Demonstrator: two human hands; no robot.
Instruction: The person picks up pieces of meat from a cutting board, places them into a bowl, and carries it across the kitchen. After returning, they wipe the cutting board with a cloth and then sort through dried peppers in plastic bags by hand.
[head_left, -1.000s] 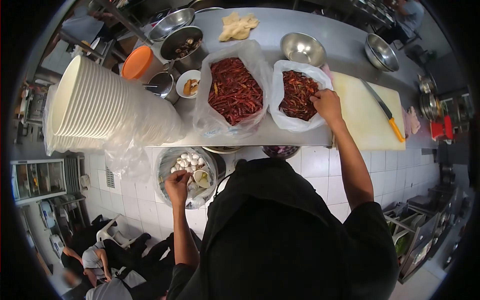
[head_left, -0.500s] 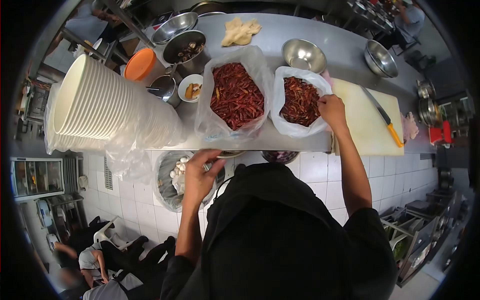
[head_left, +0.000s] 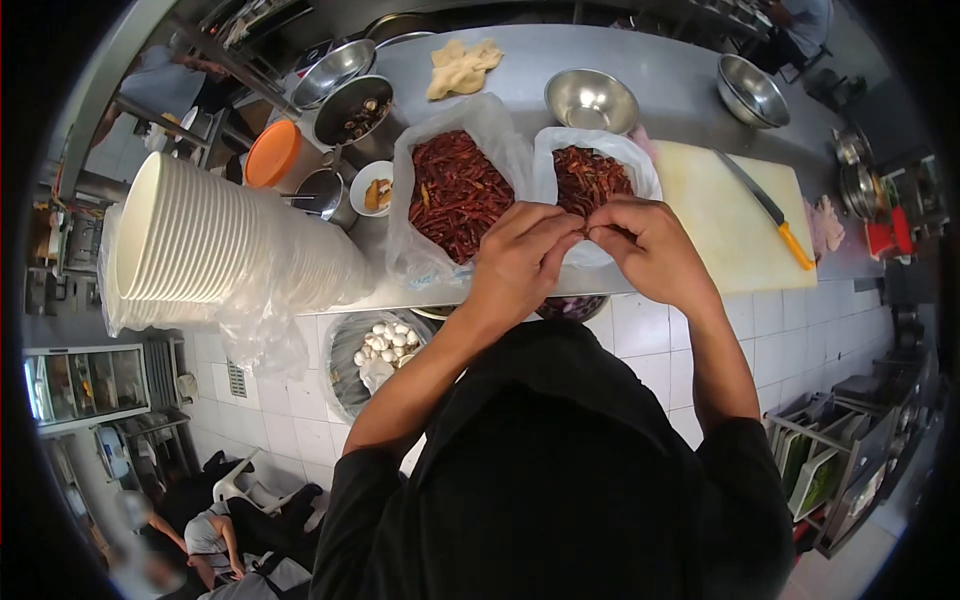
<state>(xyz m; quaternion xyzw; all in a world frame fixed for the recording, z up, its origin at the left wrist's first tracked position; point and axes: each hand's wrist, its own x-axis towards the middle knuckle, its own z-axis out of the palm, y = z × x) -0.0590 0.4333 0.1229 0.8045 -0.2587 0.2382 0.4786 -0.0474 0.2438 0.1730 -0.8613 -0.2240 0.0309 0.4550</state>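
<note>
My left hand (head_left: 520, 255) and my right hand (head_left: 655, 245) meet fingertip to fingertip over the near edge of the smaller plastic bag (head_left: 645, 170). Both are closed in a pinch around a dried chili (head_left: 585, 228), mostly hidden by the fingers. Dried red chilies (head_left: 592, 175) fill the smaller bag, its front partly covered by my hands. Left of it, a bigger clear plastic bag (head_left: 405, 240) holds a larger heap of dried red chilies (head_left: 455, 190).
A cutting board (head_left: 705, 220) with a yellow-handled knife (head_left: 768, 212) lies to the right. Stacked white tubs (head_left: 150, 240) lean at left, near a pot (head_left: 335, 125). Behind the bags stands a steel bowl (head_left: 590, 100). Below the counter, a lined container holds white mushrooms (head_left: 385, 345). People sit at lower left.
My right hand has come away from the chilies in the smaller bag. My left hand has risen from below the counter edge to meet it, and both now pinch together.
</note>
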